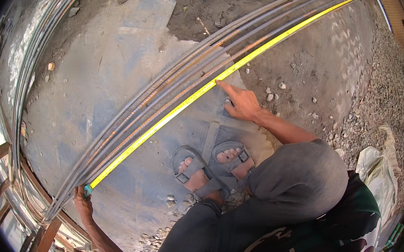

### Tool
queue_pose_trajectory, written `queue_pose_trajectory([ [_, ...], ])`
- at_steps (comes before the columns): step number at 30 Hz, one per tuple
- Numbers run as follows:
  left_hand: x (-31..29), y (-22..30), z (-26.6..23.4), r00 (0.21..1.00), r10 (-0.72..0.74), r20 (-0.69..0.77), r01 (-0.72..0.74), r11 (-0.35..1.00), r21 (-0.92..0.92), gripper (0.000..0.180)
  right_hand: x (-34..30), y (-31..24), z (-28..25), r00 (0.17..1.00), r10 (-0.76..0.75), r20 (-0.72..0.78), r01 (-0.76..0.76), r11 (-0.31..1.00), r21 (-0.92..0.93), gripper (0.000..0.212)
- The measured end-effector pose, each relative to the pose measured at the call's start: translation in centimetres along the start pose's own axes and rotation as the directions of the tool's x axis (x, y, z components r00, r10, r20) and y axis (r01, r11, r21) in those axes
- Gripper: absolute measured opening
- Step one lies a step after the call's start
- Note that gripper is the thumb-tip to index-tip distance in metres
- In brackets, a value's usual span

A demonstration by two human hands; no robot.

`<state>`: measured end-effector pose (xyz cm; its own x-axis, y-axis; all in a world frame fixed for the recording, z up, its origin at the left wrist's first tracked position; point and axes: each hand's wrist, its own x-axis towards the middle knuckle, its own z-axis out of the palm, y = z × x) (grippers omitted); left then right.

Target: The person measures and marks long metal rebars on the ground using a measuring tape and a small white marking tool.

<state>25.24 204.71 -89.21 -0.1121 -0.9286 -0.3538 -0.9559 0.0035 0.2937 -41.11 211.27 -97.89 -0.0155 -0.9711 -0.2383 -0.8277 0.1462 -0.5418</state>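
A yellow tape measure blade (162, 121) stretches across the ground, from near my left hand up to the far right. It lies alongside a bundle of long ribbed steel bars (147, 95), some rusty. My left hand (83, 201) is closed around the teal tape measure case (87, 189), by the bars' near left ends. At the middle of the blade my right hand (244, 104) points, its index fingertip touching the tape's near edge. The thumb is apart and the other fingers are curled, with nothing visible in them.
More bent bars (23, 90) curve along the left, beside rusty metal framing (42, 246). My sandalled feet (194, 173) stand on dark sheeting just below the tape. Gravel (385, 92) and a pale sack (376, 171) lie to the right. Small stones are scattered about.
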Motion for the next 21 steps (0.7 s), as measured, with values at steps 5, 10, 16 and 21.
queue_pose_trajectory([
  [5, -0.3, -0.6, 0.0, 1.000, 0.022, -0.001, -0.022, 1.000, 0.007, 0.053, 0.0, 0.5, 0.0, 0.999, 0.001, 0.034, -0.002, 1.000, 0.024, 0.075],
  [10, 0.0, -0.2, 0.2, 0.999, 0.043, -0.001, -0.043, 0.999, -0.004, 0.055, -0.2, 0.8, 0.1, 1.000, -0.019, -0.015, 0.020, 0.998, 0.053, 0.074],
  [16, 0.1, -1.7, 0.1, 0.999, 0.042, 0.013, -0.042, 0.999, -0.015, 0.052, -0.1, 1.2, -0.5, 0.998, 0.055, -0.028, -0.054, 0.998, 0.021, 0.073],
  [21, 0.1, -0.4, -0.2, 0.997, 0.071, 0.006, -0.071, 0.996, 0.053, 0.052, -0.4, 2.3, -0.6, 0.984, 0.155, -0.093, -0.156, 0.988, -0.001, 0.072],
])
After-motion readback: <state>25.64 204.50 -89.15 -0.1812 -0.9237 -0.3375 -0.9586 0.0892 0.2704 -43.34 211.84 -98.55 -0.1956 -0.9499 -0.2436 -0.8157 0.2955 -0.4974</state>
